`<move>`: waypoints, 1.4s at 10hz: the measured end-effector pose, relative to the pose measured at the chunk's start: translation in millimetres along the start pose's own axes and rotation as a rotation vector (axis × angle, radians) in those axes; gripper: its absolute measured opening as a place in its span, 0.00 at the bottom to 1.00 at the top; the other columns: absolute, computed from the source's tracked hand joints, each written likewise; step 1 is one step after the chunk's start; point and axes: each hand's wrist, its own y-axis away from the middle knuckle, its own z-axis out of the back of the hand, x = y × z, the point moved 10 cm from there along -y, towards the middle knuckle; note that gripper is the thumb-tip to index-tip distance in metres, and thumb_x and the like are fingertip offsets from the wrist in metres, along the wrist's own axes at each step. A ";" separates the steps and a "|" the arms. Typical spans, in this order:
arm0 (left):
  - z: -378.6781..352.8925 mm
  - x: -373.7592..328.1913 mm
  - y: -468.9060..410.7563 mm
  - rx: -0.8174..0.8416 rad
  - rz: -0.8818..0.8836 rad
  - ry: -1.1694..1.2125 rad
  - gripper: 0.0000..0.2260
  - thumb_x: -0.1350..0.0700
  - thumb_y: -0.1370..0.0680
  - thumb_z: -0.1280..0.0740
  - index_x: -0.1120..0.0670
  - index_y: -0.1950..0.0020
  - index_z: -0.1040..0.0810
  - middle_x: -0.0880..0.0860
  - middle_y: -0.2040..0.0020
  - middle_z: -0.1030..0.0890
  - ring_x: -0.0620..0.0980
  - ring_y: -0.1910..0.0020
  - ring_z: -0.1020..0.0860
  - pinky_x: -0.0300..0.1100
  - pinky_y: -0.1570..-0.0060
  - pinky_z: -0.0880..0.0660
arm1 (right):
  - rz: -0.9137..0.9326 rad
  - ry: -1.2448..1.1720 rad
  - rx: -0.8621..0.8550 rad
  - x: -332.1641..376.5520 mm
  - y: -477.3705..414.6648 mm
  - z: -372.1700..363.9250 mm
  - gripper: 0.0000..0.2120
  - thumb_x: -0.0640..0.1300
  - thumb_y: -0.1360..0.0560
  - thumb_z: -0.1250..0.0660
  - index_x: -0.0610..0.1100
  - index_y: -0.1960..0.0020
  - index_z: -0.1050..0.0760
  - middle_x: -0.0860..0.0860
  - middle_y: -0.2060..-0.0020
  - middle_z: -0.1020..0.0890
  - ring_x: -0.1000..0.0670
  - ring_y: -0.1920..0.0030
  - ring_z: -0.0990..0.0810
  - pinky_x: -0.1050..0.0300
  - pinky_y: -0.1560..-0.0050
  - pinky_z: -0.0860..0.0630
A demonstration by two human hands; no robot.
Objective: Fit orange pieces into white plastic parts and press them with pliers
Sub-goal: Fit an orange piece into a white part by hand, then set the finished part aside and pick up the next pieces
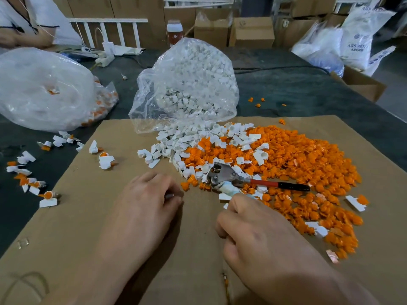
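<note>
Right hand [253, 230] round pliers [224, 175] handle; far white sack [356, 40] with "ABS" lettering

My left hand [149, 201]: the fingers curl under; a pale sliver at their tips is too small to name.
The pliers [222, 176]: the taped handle disappears inside my right hand [253, 230]; the jaw tips sink among white parts [193, 142] just ahead of my grip.
My forearms [105, 271]: cut off by the bottom edge.
The sacks [343, 40], far right of my grip: blurred, print only partly readable.
A person [33, 20], far left: cut off by the top edge.
</note>
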 end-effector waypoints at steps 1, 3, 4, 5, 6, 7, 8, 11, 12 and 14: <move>-1.0 14.4 5.3 -0.039 0.206 0.359 0.01 0.49 0.25 0.29 0.42 0.55 0.18 0.44 0.61 0.18 0.39 0.60 0.23 0.33 0.62 0.31 | -0.048 -0.252 -0.143 -12.7 4.2 10.3 0.08 0.47 0.21 0.42 0.56 0.44 0.31 0.59 0.52 0.34 0.57 0.53 0.31 0.66 0.58 0.33; -46.2 -5.7 23.1 0.219 0.580 1.456 0.07 0.59 0.29 0.31 0.58 0.55 0.14 0.57 0.66 0.21 0.47 0.73 0.24 0.37 0.79 0.28 | -0.331 -1.766 -0.039 -34.3 -2.5 -8.8 0.10 0.35 0.30 0.32 0.46 0.53 0.17 0.42 0.67 0.19 0.45 0.70 0.20 0.57 0.70 0.22; -59.3 -14.6 28.6 0.308 0.667 1.627 0.09 0.62 0.35 0.28 0.61 0.57 0.14 0.60 0.61 0.18 0.49 0.71 0.20 0.38 0.77 0.24 | -0.344 -2.110 0.016 -25.9 -5.3 -10.1 0.16 0.34 0.31 0.37 0.34 0.44 0.23 0.35 0.62 0.18 0.41 0.65 0.16 0.56 0.70 0.20; -70.0 -5.4 29.3 0.349 0.726 1.730 0.19 0.59 0.40 0.25 0.66 0.51 0.15 0.64 0.51 0.15 0.55 0.61 0.15 0.44 0.64 0.17 | -0.350 -2.213 0.023 -21.9 -5.0 -9.2 0.19 0.33 0.31 0.38 0.35 0.40 0.27 0.32 0.57 0.19 0.35 0.58 0.15 0.53 0.67 0.19; -67.4 -6.6 24.5 0.450 0.579 1.681 0.18 0.51 0.31 0.23 0.62 0.47 0.15 0.59 0.47 0.16 0.54 0.49 0.17 0.51 0.42 0.21 | -0.367 -2.187 0.054 -20.3 -3.7 -10.1 0.20 0.32 0.31 0.39 0.36 0.39 0.29 0.32 0.57 0.18 0.36 0.56 0.15 0.53 0.67 0.18; -66.7 -15.4 24.0 0.509 0.480 1.656 0.16 0.46 0.29 0.25 0.54 0.47 0.14 0.54 0.49 0.15 0.50 0.49 0.17 0.47 0.43 0.22 | -0.375 -2.180 0.088 -19.4 -2.9 -12.2 0.20 0.33 0.30 0.39 0.37 0.38 0.29 0.32 0.56 0.18 0.37 0.56 0.15 0.54 0.67 0.18; -69.5 -18.2 24.2 0.469 0.546 1.742 0.12 0.53 0.25 0.34 0.55 0.51 0.13 0.55 0.52 0.14 0.49 0.54 0.15 0.42 0.53 0.18 | -0.383 -2.172 0.106 -19.7 -2.2 -14.1 0.18 0.35 0.28 0.39 0.38 0.38 0.30 0.33 0.57 0.17 0.39 0.58 0.14 0.56 0.69 0.19; -61.7 -15.1 28.2 0.376 0.589 1.643 0.14 0.66 0.36 0.27 0.61 0.51 0.13 0.62 0.51 0.14 0.52 0.58 0.14 0.40 0.62 0.17 | -0.351 -2.207 0.102 -20.5 -0.6 -9.3 0.13 0.36 0.27 0.38 0.41 0.42 0.29 0.34 0.54 0.17 0.41 0.63 0.15 0.56 0.72 0.20; -59.1 -7.7 29.5 0.281 0.634 1.568 0.15 0.62 0.37 0.28 0.62 0.52 0.14 0.65 0.55 0.15 0.54 0.61 0.15 0.40 0.66 0.18 | -0.322 -2.195 0.082 -20.3 -1.1 -7.5 0.06 0.36 0.27 0.34 0.40 0.51 0.20 0.37 0.57 0.19 0.43 0.65 0.18 0.55 0.72 0.21; -46.7 -12.5 30.6 0.234 0.562 1.369 0.13 0.58 0.37 0.28 0.56 0.54 0.13 0.60 0.64 0.18 0.51 0.67 0.17 0.38 0.74 0.22 | -0.111 -2.268 0.104 -9.1 -2.7 8.5 0.05 0.37 0.25 0.35 0.40 0.51 0.21 0.41 0.60 0.22 0.47 0.67 0.21 0.57 0.71 0.22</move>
